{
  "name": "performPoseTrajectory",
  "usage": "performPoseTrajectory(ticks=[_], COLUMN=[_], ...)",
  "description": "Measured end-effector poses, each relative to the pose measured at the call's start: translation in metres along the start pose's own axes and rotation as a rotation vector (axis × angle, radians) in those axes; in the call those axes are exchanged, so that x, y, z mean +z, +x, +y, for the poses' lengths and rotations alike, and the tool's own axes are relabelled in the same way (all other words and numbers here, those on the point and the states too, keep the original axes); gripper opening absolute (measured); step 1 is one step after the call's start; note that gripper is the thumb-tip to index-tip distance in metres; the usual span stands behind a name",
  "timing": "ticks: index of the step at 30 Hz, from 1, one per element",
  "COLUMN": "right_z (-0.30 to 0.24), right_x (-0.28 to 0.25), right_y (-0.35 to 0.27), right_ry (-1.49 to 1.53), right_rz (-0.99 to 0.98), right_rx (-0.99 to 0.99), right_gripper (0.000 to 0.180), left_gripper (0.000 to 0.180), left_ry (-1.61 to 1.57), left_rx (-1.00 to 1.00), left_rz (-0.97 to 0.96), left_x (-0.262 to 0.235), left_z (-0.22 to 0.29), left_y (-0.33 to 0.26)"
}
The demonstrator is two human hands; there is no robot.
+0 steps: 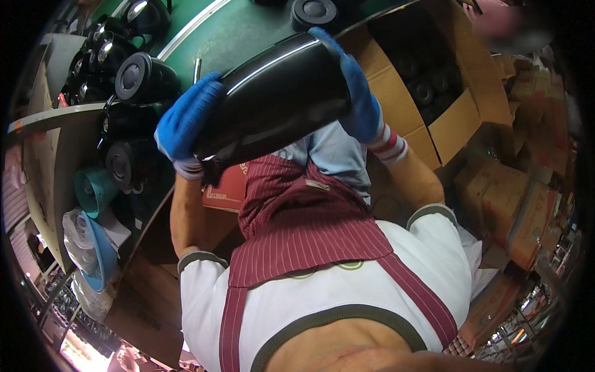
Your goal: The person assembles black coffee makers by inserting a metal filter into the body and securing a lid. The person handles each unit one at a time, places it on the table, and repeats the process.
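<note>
A large glossy black cylindrical vessel (pixel 279 93) is held tilted on its side in front of my body, its right end higher than its left. My left hand (pixel 189 118), in a blue knitted glove, grips the left end, fingers pressed along the upper side. At the other end, my right hand (pixel 359 93), in a matching glove with a striped cuff, wraps the rim. A dark part juts from the lower left of the vessel, partly in shadow; I cannot tell what it is.
On the green worktop (pixel 232 34) and at its left stand several black vessels with round ends, one a dark vessel (pixel 139 77). An open cardboard box (pixel 458 124) with dark round items stands at right. Left are a teal basket (pixel 93 192) and a blue basin (pixel 102 254).
</note>
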State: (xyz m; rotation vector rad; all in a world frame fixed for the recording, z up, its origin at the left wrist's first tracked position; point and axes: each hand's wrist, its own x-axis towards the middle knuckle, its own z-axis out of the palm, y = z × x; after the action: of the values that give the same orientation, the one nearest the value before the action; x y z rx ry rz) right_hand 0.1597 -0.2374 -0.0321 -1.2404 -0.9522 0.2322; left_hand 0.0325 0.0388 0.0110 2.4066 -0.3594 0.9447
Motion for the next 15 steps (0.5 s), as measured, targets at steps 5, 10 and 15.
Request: performPoseTrajectory(ticks=[5, 10, 15], right_z=[0.002, -0.033, -0.024], right_x=[-0.011, -0.015, 0.023], right_y=[-0.006, 0.031, -0.004], right_ry=[-0.191, -0.401, 0.201], right_rz=[-0.033, -0.371, 0.16], right_rx=[-0.026, -0.38, 0.047], right_gripper=[0.076, 0.106, 0.095], left_gripper=[0.055, 0.075, 0.071], left_ry=[-0.67, -1.037, -0.908], left_rx=[-0.464, -0.794, -0.703], left_rz=[-0.014, -0.126, -0.157], left_x=[0.02, 0.068, 0.018], left_z=[-0.02, -0.054, -0.023], left_y=[-0.053, -0.17, -0.087])
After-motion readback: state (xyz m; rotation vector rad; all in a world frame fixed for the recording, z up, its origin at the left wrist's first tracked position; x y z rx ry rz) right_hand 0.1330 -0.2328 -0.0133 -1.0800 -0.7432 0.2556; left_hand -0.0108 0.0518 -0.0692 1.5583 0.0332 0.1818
